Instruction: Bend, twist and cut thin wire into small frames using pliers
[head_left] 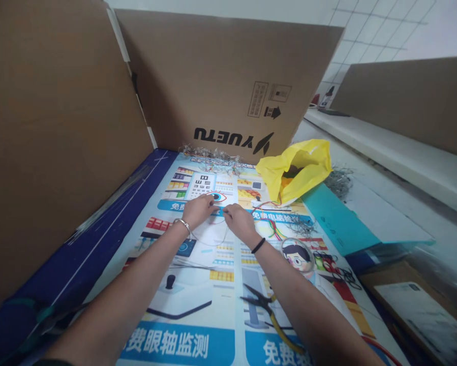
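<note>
My left hand, with a silver bracelet at the wrist, is closed in a pinch over the printed mat. Close by on the right, my right hand, with a black band at the wrist, is pinched too. A thin wire hangs in a loose loop below the fingers; its ends are hidden in them. Several straight wires lie nearer to me. Pliers with yellow handles rest partly under my right forearm. Coloured wires lie right of my right hand.
A yellow bag stands open at the back right. Silver wire scraps line the cardboard wall. On the right are a round clear dish, red and black loops, a teal sheet and a brown box.
</note>
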The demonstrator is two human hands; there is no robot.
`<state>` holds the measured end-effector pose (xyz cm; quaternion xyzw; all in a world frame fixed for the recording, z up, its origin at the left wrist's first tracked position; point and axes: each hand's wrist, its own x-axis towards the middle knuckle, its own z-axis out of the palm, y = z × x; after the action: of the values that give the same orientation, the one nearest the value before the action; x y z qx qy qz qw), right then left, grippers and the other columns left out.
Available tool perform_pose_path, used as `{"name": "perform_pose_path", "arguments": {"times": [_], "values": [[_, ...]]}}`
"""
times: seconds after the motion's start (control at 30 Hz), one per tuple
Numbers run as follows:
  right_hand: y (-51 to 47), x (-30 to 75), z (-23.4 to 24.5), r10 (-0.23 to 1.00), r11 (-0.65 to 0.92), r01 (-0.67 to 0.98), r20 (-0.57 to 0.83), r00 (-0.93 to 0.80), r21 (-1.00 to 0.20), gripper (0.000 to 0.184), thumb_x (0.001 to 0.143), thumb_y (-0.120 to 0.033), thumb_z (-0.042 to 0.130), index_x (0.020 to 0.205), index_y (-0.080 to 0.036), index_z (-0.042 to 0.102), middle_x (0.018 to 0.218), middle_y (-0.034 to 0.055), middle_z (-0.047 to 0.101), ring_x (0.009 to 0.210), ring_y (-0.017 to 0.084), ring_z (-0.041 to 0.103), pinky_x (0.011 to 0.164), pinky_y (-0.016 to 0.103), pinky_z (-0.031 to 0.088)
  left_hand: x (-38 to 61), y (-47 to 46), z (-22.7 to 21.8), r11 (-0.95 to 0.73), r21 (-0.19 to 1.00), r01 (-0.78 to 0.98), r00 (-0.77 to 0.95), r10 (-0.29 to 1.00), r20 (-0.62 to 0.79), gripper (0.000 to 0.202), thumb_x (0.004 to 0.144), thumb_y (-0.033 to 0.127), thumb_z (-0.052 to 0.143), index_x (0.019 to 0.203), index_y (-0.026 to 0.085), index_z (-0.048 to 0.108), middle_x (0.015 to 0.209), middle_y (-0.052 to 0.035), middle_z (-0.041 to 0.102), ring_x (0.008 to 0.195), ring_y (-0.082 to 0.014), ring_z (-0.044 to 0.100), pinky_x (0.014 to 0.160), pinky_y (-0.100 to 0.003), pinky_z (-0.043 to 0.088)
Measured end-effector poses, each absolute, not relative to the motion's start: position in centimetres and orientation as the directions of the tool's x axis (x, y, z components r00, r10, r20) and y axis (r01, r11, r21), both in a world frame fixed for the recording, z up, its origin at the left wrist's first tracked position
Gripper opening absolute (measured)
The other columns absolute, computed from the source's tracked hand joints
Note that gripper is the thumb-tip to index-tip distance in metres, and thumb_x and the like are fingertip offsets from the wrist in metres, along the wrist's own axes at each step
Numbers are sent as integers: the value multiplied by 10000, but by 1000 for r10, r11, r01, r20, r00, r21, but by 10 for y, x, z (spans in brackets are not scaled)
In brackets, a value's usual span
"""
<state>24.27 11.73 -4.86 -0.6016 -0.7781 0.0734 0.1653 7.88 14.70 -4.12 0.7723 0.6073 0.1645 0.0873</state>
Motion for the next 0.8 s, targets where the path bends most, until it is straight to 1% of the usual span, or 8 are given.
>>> {"name": "perform_pose_path", "arguments": {"times": [0.1, 0.23, 0.33, 0.47, 0.63, 0.8], "values": [[117, 243, -49, 960, 269, 909, 171, -224, -320, 204, 886, -230, 451, 976, -230, 634, 1011, 25, 642, 924, 154, 586, 712, 231, 392, 82, 153, -42, -228, 329, 916, 196, 972, 126, 199, 805, 428, 569, 820, 234, 608, 821, -27, 668, 753, -205, 609, 617, -267, 374], [115, 243, -48, 957, 278, 901, 179, -229, -333, 213, 884, -234, 447, 976, -229, 640, 1016, 29, 640, 924, 156, 584, 709, 233, 393, 82, 156, -40, -216, 335, 917, 185, 975, 122, 200, 826, 413, 539, 826, 223, 603, 797, -43, 666, 741, -217, 611, 626, -280, 383], [115, 244, -48, 955, 285, 893, 185, -232, -349, 226, 882, -226, 443, 975, -222, 649, 1001, 33, 645, 934, 160, 582, 727, 235, 394, 79, 151, -34, -274, 356, 893, 242, 961, 132, 166, 845, 347, 519, 810, 211, 607, 806, -41, 664, 764, -200, 607, 648, -270, 402], [119, 248, -49, 949, 309, 873, 180, -258, -378, 248, 884, -227, 437, 966, -222, 671, 955, 42, 651, 912, 170, 586, 728, 246, 402, 75, 131, -25, -390, 380, 839, 346, 921, 181, 165, 870, 266, 475, 878, 206, 629, 931, -43, 654, 895, -184, 586, 754, -262, 423], [127, 258, -49, 917, 398, 809, 171, -360, -433, 236, 846, -177, 500, 978, -239, 686, 946, 18, 663, 909, 148, 587, 766, 234, 417, 78, 110, -28, -509, 381, 772, 477, 860, 183, 128, 823, 241, 567, 878, 227, 681, 891, -25, 665, 913, -195, 580, 830, -282, 424], [133, 265, -51, 901, 432, 773, 194, -388, -463, 282, 808, -98, 531, 1029, -204, 671, 976, 40, 663, 940, 147, 577, 822, 248, 421, 81, 112, -37, -552, 385, 740, 508, 833, 218, 192, 839, 152, 530, 899, 225, 697, 885, -30, 669, 907, -189, 580, 854, -293, 422]]}}
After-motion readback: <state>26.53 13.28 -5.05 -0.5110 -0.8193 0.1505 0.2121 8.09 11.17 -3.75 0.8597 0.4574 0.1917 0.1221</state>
